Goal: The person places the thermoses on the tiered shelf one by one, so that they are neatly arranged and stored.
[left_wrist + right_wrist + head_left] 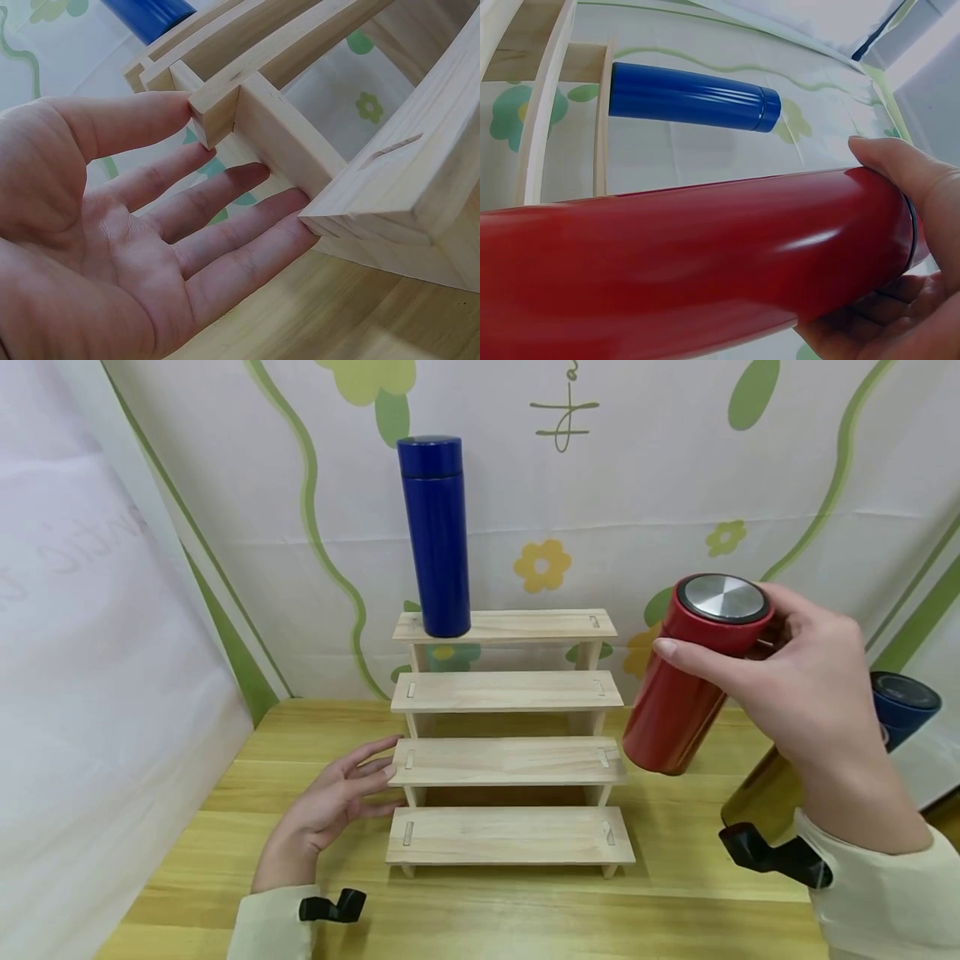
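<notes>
My right hand (pixel 817 685) grips a red vacuum flask (pixel 682 693) near its top, thumb on the near side, raised to the right of a stepped wooden shelf (pixel 506 689). The flask leans, its steel-centred lid (pixel 723 598) facing up; in the right wrist view its red body (pixel 727 255) fills the foreground. My left hand (pixel 333 806) is at the shelf's left side, its fingers extended. In the left wrist view, the thumb and fingertips (pixel 296 199) touch the board ends. A blue vacuum flask (pixel 437 539) stands upright on the left of the top step.
Behind my right forearm, a gold flask (pixel 765 793) and a dark blue flask top (pixel 903 702) show, partly hidden. The shelf stands on a wood-grain table (pixel 480 918). A white cloth (pixel 645 485) with flowers hangs behind, and another white cloth (pixel 105 693) is at the left.
</notes>
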Demonstrator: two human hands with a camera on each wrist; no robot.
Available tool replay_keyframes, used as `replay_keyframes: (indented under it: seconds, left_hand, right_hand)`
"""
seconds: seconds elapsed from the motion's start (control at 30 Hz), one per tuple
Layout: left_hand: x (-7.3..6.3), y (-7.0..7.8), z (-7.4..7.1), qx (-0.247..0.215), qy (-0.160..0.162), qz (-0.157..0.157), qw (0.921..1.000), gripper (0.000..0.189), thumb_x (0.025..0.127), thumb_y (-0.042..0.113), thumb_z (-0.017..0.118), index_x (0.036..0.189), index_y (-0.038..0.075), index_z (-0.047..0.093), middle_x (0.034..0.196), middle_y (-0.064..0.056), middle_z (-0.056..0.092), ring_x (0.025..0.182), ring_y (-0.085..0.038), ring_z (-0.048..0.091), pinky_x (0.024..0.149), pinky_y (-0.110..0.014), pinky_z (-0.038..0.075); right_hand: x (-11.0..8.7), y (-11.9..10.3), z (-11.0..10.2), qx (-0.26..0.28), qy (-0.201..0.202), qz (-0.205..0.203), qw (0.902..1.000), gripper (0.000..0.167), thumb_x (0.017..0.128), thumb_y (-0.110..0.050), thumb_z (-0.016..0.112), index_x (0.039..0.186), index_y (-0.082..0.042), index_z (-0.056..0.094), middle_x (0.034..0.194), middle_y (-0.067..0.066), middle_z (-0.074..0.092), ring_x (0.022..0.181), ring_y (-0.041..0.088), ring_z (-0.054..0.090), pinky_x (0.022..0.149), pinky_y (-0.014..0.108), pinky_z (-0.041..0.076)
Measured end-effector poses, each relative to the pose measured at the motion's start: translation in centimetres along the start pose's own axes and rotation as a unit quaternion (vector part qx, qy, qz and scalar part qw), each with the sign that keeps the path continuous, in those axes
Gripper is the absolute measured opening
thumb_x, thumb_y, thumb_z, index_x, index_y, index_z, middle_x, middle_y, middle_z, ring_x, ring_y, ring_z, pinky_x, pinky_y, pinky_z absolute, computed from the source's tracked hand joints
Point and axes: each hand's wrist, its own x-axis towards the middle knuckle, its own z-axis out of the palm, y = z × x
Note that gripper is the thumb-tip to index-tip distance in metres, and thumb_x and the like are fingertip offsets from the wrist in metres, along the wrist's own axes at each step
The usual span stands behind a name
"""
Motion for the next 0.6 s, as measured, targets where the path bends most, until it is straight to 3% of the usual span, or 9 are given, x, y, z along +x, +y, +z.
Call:
replay_keyframes:
  seconds: [0.6]
  left_hand:
    - [0.0,0.2,0.2,-0.004,0.007,-0.006,0.9999,0.07,0.109,0.016,0.064,0.17,0.009,0.031,0.168,-0.026,0.042,0.135,-0.03,0.065,0.111,-0.06,0.055]
  right_hand:
    - [0.4,-1.2,0.7,0.035,-0.02,-0.002,0.9992,0.057,0.082,-0.038,0.096,0.132,-0.027,0.07,0.11,-0.016,0.072,0.098,0.012,0.068,0.071,0.013,0.058]
